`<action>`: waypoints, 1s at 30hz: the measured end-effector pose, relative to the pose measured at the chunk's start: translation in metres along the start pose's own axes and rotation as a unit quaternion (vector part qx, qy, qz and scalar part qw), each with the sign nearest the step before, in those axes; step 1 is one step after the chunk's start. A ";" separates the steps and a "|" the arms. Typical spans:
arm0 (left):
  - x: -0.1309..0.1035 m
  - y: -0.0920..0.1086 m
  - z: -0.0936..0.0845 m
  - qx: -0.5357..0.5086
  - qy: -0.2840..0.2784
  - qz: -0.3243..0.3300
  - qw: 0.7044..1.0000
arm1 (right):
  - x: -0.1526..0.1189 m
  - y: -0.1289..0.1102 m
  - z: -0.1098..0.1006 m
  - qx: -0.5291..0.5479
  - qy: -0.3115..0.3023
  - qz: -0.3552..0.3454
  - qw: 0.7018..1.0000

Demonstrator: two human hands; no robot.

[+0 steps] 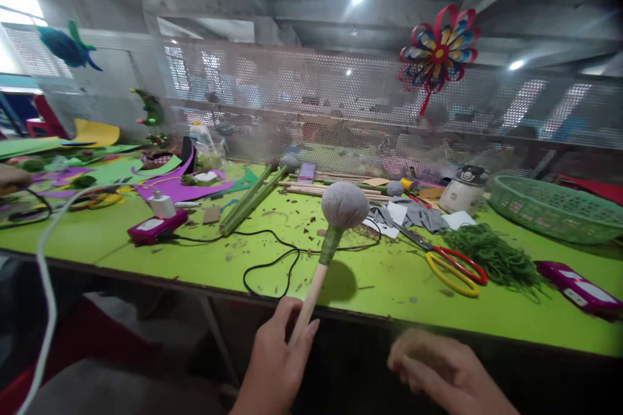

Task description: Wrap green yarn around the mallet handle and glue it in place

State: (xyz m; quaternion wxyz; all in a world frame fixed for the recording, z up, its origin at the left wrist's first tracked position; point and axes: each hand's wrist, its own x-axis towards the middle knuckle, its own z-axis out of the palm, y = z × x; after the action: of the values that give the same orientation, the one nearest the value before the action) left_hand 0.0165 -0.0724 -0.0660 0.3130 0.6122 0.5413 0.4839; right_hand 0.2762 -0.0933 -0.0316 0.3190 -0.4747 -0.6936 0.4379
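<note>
Purple and white, a power socket block [156,228] is sitting at left with a white charger plug [162,205] standing in it; a black cord [263,232] is looping across the lime-green tabletop [207,262]. Behind the cord, green-wrapped sticks [253,202] are lying side by side, probably set back to leave the front edge for handwork.

At the middle, the left hand [278,353] is clamping thumb and fingers on the bare lower end of a ball-headed wooden stick [313,295] – a low grip, presumably chosen so the grey cloth ball [344,205] and green-wrapped neck [329,245] are showing uncovered. The stick is tilting up and rightward, its ball raised over the table.

Farther right, grey fabric scraps [422,215] are lying near the blades of red-and-yellow-handled scissors [429,247], whose handles are pointing frontward, seemingly for easy reach. In front of the table edge, the right hand [440,360] is hovering well apart from the stick – too blurred to tell whether its curled fingers are meeting. A green string tangle [491,256] is resting just beside the scissors, with a green plastic basket [549,227] standing behind it.
</note>
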 end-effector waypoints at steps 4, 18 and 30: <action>0.001 -0.001 0.006 0.014 0.049 0.019 0.999 | 0.011 0.000 0.013 0.025 0.006 0.023 0.999; 0.010 -0.012 0.010 0.049 0.028 0.014 0.998 | 0.014 0.008 -0.008 0.050 0.129 0.051 0.989; 0.008 -0.015 0.012 0.012 -0.009 -0.035 0.999 | 0.013 0.014 -0.048 0.017 0.190 0.033 0.981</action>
State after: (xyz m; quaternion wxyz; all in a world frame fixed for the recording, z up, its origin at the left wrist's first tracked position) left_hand 0.0223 -0.0600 -0.0815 0.3272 0.6011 0.5651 0.4607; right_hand 0.3184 -0.0638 -0.0244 0.4387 -0.5667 -0.5961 0.3620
